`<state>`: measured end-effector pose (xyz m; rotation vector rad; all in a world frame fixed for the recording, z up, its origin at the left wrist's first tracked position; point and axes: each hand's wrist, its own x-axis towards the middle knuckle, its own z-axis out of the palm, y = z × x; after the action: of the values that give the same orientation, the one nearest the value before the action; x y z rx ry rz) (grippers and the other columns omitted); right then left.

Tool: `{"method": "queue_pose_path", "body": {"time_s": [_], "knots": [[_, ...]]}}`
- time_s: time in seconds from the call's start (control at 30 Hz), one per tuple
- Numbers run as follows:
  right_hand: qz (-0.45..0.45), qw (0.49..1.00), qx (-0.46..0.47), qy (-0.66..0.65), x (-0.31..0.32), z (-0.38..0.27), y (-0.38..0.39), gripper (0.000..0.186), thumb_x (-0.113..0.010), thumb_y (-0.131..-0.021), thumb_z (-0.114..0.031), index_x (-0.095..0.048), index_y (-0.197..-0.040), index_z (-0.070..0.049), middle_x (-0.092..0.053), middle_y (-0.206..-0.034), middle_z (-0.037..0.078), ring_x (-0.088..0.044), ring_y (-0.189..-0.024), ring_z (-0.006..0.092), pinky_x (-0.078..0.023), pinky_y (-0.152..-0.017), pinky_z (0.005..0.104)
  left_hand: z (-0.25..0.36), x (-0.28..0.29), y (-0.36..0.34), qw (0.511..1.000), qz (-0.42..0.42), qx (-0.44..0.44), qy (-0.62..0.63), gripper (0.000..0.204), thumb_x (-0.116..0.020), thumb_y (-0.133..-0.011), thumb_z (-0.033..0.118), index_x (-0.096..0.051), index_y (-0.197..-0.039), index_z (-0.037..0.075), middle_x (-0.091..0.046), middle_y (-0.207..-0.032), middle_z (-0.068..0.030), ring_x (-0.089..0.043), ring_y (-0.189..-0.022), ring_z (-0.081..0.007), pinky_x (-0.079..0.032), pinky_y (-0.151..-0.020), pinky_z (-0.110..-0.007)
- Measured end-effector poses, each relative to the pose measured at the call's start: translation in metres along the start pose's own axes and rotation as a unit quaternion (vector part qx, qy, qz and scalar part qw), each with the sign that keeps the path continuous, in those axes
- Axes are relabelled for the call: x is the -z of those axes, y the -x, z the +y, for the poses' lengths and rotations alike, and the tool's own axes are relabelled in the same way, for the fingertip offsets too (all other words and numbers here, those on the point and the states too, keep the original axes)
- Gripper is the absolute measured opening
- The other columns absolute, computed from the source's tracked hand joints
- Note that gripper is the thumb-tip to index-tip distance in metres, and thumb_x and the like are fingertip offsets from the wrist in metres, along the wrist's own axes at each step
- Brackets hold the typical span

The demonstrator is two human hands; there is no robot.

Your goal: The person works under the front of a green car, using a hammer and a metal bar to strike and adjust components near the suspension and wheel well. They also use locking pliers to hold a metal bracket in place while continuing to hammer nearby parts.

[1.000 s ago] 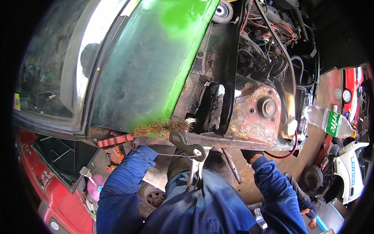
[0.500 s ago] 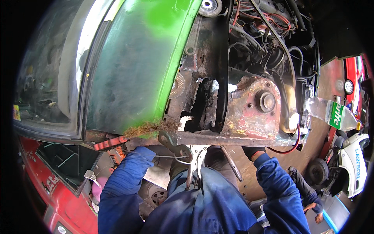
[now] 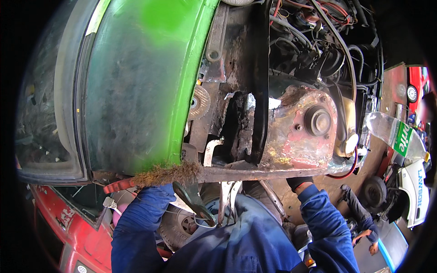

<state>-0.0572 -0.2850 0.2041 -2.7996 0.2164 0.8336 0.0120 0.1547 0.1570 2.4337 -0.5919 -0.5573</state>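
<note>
Blue sleeves cover both my arms. My left sleeve (image 3: 148, 207) reaches up to the car's rusty lower edge, and the hand beyond it is hidden. My right hand (image 3: 299, 183), in a dark glove, is at the underside of the rusty edge rail (image 3: 273, 173), its fingers out of sight. Locking pliers (image 3: 227, 200) hang from that rail between my arms. Left of them, a dark metal strip with a hole (image 3: 195, 200) slants down, a thin wire near its lower end. A wire brush (image 3: 166, 175) with a red handle (image 3: 119, 185) lies along the edge near my left sleeve.
A green-painted car panel (image 3: 136, 91) lies ahead left, the engine bay (image 3: 314, 50) ahead right. A rusted strut mount (image 3: 302, 127) adjoins a jagged hole. A metal bar (image 3: 272, 198) sticks down by the pliers. Right are a plastic bottle (image 3: 393, 136) and another person (image 3: 362, 218).
My view has shifted, so the panel and brush appear further left and lower. The dark metal strip has swung downward. Both hands stay at the car's edge.
</note>
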Motion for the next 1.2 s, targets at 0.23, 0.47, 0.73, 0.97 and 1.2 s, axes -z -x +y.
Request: {"method": "queue_pose_path", "body": {"time_s": [0.23, 0.47, 0.73, 0.97, 1.2], "knots": [[0.018, 0.996, 0.038, 0.081, 0.008, -0.009, 0.001, 0.025, -0.064, -0.092, -0.034, -0.073, -0.092, -0.011, -0.075, -0.093, 0.016, -0.075, -0.094, 0.0413, -0.056, -0.08, 0.0551, -0.001, 0.001, 0.003, 1.0, -0.001, -0.004, 0.003, 0.041, -0.071, -0.092, 0.042, -0.078, -0.119, 0.013, -0.077, -0.121, -0.0168, -0.07, -0.116, -0.0397, -0.054, -0.102, -0.055], [-0.01, 0.999, 0.01, 0.03, 0.004, -0.003, 0.002, 0.03, -0.064, -0.094, -0.037, -0.076, -0.101, -0.01, -0.076, -0.099, 0.017, -0.075, -0.101, 0.0409, -0.057, -0.086, 0.0531, -0.003, 0.001, 0.006, 1.0, -0.002, -0.011, 0.002, 0.04, -0.071, -0.093, 0.042, -0.078, -0.119, 0.013, -0.077, -0.121, -0.0171, -0.07, -0.116, -0.0403, -0.054, -0.102, -0.055], [0.011, 1.0, 0.02, -0.001, -0.021, 0.009, 0.002, 0.039, -0.062, -0.101, -0.042, -0.074, -0.117, -0.009, -0.074, -0.114, 0.021, -0.067, -0.114, 0.0408, -0.05, -0.101, 0.0501, -0.012, -0.002, -0.004, 1.0, 0.001, -0.016, -0.011, 0.039, -0.07, -0.093, 0.041, -0.078, -0.119, 0.012, -0.077, -0.121, -0.0174, -0.07, -0.117, -0.0409, -0.053, -0.103, -0.056], [0.111, 0.99, 0.064, 0.057, -0.031, 0.01, -0.007, 0.032, -0.056, -0.101, -0.027, -0.075, -0.122, -0.012, -0.078, -0.117, 0.018, -0.071, -0.114, 0.0425, -0.054, -0.1, 0.0532, -0.02, -0.004, -0.019, 0.999, 0.011, -0.028, -0.038, 0.038, -0.069, -0.094, 0.04, -0.078, -0.119, 0.012, -0.077, -0.121, -0.0178, -0.07, -0.117, -0.0415, -0.053, -0.104, -0.056], [0.091, 0.991, 0.02, 0.094, -0.035, 0.017, -0.014, 0.036, -0.056, -0.1, -0.026, -0.076, -0.124, -0.009, -0.076, -0.127, 0.021, -0.072, -0.117, 0.0416, -0.056, -0.101, 0.0547, -0.027, -0.013, -0.027, 0.998, 0.023, -0.011, -0.053, 0.038, -0.069, -0.094, 0.039, -0.078, -0.119, 0.012, -0.077, -0.121, -0.0181, -0.07, -0.117, -0.0421, -0.052, -0.104, -0.056]]}}
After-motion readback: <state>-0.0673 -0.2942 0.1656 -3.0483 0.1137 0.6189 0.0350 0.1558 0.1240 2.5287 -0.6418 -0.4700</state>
